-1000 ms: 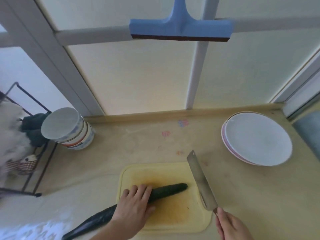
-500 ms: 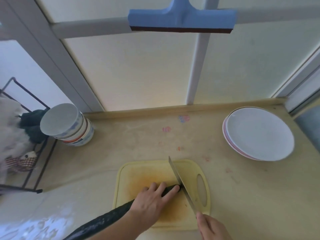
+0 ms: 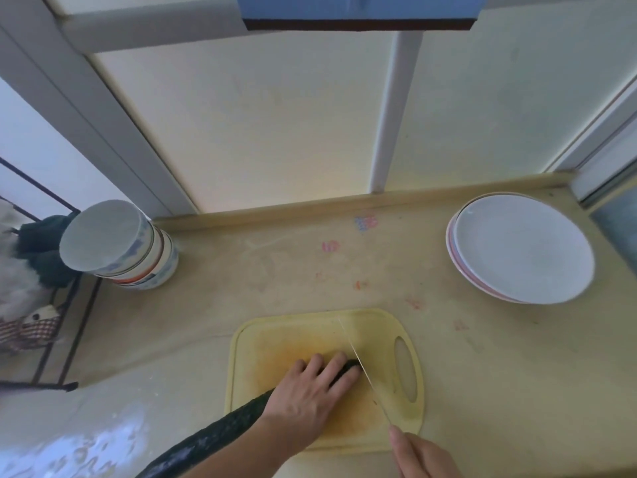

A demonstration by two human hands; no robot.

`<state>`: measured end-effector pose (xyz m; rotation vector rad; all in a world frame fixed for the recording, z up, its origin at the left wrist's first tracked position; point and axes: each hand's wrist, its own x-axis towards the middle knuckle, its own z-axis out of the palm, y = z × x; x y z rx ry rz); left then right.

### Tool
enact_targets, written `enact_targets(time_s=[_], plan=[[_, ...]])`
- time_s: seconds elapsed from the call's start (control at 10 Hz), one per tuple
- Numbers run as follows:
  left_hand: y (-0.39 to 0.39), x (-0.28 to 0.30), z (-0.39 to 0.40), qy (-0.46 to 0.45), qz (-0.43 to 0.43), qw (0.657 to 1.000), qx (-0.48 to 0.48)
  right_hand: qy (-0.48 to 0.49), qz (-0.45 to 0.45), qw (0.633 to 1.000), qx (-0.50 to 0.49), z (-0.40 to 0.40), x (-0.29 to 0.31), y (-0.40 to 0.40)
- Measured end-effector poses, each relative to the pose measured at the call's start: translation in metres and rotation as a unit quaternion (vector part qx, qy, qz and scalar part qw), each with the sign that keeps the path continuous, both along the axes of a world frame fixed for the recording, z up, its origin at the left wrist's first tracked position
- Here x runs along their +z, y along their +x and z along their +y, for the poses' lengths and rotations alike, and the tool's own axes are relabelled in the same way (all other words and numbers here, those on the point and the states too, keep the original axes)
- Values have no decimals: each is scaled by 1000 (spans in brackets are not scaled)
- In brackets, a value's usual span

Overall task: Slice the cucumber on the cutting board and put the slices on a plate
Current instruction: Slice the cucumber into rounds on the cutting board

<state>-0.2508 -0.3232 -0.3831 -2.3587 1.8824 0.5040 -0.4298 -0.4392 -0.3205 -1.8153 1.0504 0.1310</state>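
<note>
Fingers (image 3: 339, 363) of the left hand (image 3: 306, 391) lie flat over the cucumber (image 3: 220, 432), pressing it onto the board (image 3: 272, 339). Right hand (image 3: 424, 455), just behind them, grips the knife (image 3: 358, 360), its blade edge-on just right of the fingertips at the cucumber's tip. Plates (image 3: 520, 250) sit well off to the right on the desk (image 3: 499, 374).

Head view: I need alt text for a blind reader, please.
A left hand holds a dark cucumber on a yellow cutting board while the right hand sets a knife at its tip. White plates wait to the right.
</note>
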Motion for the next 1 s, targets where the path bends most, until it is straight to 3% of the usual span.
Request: enact_targets(time_s=[0.1,0.2,0.3,0.4,0.5,0.6,1.0], plan=[[-1,-7,1,9,-23,999,-25,65,-116,989,-59,22,-18,6],[2,-10,1,7,-10,1000,-17,119,-302,889,-322,22,-56,18],[1,-3,-2,11,16,1000,-1,95,-415,849,-312,14,-63,30],[1,0,-2,23,23,999,1,110,-336,897,-267,6,-53,10],[2,-2,-2,14,27,999,11,52,-23,997,-51,7,-21,7],[3,3,-3,29,31,999,7,20,45,998,-34,-6,-12,4],[3,-13,4,10,16,1000,6,44,22,997,-53,2,-5,6]])
